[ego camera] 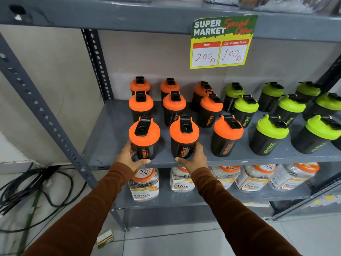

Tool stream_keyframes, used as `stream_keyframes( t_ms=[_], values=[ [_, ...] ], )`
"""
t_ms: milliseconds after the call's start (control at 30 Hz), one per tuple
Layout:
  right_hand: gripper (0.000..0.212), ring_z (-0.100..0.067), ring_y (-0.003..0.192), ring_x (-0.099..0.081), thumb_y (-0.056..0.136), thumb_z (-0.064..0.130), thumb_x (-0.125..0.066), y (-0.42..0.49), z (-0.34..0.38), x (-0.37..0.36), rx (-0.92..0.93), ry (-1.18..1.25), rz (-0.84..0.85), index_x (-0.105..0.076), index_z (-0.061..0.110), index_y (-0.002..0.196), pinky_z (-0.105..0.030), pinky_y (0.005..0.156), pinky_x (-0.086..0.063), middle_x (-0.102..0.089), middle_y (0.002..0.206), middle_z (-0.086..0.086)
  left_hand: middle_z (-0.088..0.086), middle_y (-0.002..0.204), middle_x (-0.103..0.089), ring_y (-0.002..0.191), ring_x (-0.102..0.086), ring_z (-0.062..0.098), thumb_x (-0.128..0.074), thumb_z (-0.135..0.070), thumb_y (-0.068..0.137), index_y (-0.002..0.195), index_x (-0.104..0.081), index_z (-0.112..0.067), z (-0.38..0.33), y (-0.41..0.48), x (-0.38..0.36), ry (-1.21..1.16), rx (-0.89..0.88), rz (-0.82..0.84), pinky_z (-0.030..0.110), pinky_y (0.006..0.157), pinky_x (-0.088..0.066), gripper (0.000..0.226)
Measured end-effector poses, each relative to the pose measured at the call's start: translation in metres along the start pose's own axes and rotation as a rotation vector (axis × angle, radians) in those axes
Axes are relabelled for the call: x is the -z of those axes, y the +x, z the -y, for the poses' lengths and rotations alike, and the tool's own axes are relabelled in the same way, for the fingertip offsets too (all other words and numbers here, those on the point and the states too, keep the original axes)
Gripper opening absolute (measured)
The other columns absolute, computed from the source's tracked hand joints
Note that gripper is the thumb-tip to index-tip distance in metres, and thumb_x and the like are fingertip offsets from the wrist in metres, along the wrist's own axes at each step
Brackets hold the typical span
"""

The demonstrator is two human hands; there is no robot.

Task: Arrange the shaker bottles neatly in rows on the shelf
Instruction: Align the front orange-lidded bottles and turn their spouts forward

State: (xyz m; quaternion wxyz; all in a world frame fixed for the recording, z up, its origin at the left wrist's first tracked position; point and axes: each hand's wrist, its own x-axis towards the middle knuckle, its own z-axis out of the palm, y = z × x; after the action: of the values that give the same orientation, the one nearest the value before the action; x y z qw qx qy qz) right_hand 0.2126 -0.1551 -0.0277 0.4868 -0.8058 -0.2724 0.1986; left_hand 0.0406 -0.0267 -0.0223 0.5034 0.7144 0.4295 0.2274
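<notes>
Black shaker bottles with orange lids stand in three rows on the left part of the grey shelf [110, 130]; green-lidded ones [271, 130] fill the right part. My left hand [129, 157] wraps the base of the front-left orange bottle [144, 137]. Around the base of the orange bottle beside it [183, 137] closes my right hand [193, 159]. Both bottles stand upright on the shelf near its front edge. A third front-row orange bottle [226, 135] stands to their right, untouched.
A yellow price sign [221, 43] hangs from the shelf above. Clear jars with orange lids [144, 183] line the shelf below. A slanted perforated post [46, 115] frames the left side. Black cables [36, 185] lie on the floor at left.
</notes>
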Motion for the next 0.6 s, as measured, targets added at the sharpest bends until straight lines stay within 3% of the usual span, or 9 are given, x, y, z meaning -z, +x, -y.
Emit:
stream_keyframes(
  t_ms=[167, 600],
  values=[
    [0.073, -0.031, 0.122, -0.048, 0.063, 0.012, -0.082, -0.0004, 0.0013, 0.0011, 0.007, -0.005, 0.014, -0.04, 0.011, 0.123, -0.045, 0.107, -0.039, -0.053, 0.129, -0.015, 0.018, 0.139, -0.044, 0.129, -0.04, 0.033, -0.074, -0.005, 0.068, 0.132, -0.035, -0.008, -0.0031, -0.0042, -0.0035, -0.01, 0.006, -0.027, 0.049, 0.107, -0.033, 0.074],
    [0.073, -0.031, 0.12, -0.05, 0.061, 0.013, -0.083, -0.0004, 0.0005, 0.0015, -0.011, -0.011, 0.005, -0.04, 0.013, 0.121, -0.046, 0.105, -0.041, -0.055, 0.128, -0.014, 0.02, 0.139, -0.043, 0.128, -0.04, 0.034, -0.074, -0.003, 0.068, 0.131, -0.036, -0.006, 0.0014, -0.0038, -0.0003, -0.025, 0.017, -0.026, 0.05, 0.107, -0.034, 0.073]
  ],
)
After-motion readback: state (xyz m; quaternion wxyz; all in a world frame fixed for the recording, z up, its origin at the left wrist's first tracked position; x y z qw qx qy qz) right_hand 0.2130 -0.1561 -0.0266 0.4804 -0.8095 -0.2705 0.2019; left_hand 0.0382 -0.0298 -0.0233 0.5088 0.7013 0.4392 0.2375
